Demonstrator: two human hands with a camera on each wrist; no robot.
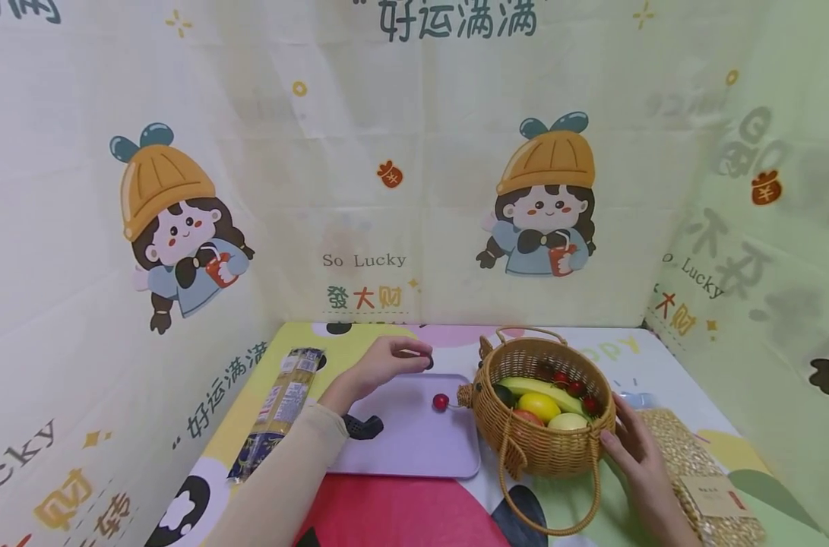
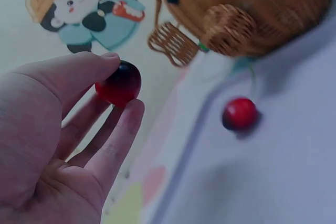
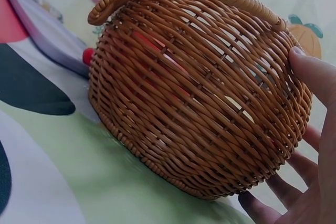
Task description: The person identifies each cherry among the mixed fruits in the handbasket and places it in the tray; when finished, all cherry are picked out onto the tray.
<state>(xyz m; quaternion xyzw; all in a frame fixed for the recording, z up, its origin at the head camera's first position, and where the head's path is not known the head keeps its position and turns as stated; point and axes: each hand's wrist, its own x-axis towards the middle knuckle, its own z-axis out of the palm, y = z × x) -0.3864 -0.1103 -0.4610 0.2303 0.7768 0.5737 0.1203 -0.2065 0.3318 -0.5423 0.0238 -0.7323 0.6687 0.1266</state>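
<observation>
Between thumb and fingertips, my left hand (image 1: pixel 381 362) pinches a dark red cherry (image 2: pixel 122 83) above the far edge of the lilac tray (image 1: pixel 407 462). Another cherry (image 1: pixel 441 402) with a thin stem lies on that tray, next to the basket. My right hand (image 1: pixel 638 450) holds the right side of the fish-shaped wicker basket (image 3: pixel 184 98), thumb near the rim and fingers curved lower down its wall. Inside the basket are a yellow-green banana (image 1: pixel 558 393), a lemon (image 1: pixel 539 406), a pale round fruit (image 1: pixel 568 421), a reddish fruit (image 1: pixel 527 417) and several cherries (image 1: pixel 576 388).
Left of the tray lies a long pack of noodles (image 1: pixel 284 410). A clear bag of pale grains (image 1: pixel 694 456) is right of the basket, beside my right forearm. The basket's handle (image 1: pixel 567 530) hangs toward the near side. Printed cloth walls (image 1: pixel 448 228) enclose the table.
</observation>
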